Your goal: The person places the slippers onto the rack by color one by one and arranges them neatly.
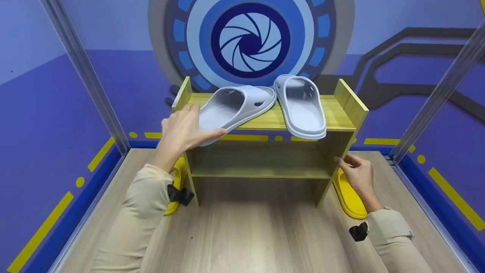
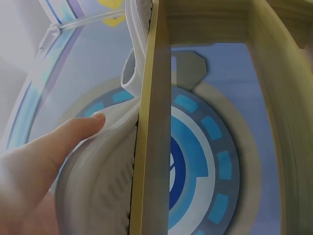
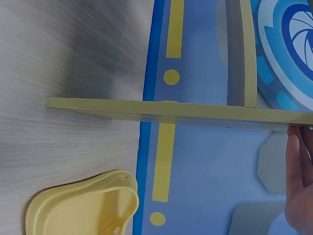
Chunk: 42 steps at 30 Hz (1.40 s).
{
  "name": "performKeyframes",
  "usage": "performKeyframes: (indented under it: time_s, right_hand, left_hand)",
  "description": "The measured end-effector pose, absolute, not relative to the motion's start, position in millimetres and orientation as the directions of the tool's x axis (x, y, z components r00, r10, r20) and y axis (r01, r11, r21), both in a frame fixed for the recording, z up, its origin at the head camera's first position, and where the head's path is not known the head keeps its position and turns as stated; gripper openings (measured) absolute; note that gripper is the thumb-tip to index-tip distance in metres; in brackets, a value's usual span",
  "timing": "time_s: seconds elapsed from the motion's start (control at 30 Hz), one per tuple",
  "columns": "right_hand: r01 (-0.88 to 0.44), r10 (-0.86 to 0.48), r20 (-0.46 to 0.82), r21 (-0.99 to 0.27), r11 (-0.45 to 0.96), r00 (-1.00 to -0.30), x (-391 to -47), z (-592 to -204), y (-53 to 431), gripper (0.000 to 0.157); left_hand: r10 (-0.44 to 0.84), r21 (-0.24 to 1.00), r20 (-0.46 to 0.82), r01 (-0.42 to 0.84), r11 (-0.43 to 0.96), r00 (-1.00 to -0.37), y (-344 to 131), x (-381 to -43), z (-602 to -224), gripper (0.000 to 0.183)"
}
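On top of the small wooden shoe rack (image 1: 261,122), my left hand (image 1: 182,129) grips a grey slipper (image 1: 252,100) by its heel end, thumb along the near rim. The slipper lies slanted, its toe pointing right, and the fingers on its far side are partly hidden. In the left wrist view, the thumb lies over the slipper (image 2: 105,181). Another grey slipper (image 1: 305,110) rests to its right, toe toward the wall, its heel overhanging the front edge. My right hand (image 1: 358,174) touches the rack's right side panel (image 3: 171,111) from outside with its fingertips.
Yellow slippers stand on the floor on both sides of the rack, one on the left (image 1: 171,207) partly behind my left arm, one on the right (image 1: 348,195) below my right hand. Blue printed walls (image 1: 125,76) enclose the back and sides, with metal posts at the corners.
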State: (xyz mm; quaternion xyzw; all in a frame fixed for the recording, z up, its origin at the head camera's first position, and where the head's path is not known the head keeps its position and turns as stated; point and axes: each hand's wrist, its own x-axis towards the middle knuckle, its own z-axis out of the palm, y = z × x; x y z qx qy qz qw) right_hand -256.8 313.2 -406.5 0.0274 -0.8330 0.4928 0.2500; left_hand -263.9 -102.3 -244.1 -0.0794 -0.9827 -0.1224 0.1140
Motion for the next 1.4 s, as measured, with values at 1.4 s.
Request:
performKeyframes:
  time_s: [1.4]
  right_hand:
    - [-0.292, 0.218, 0.454, -0.805, 0.516, -0.864, -272.0, -427.1, 326.4, 0.037]
  left_hand:
    - [0.205, 0.500, 0.583, 0.546, 0.672, -0.786, -68.3, -245.3, -296.1, 0.083]
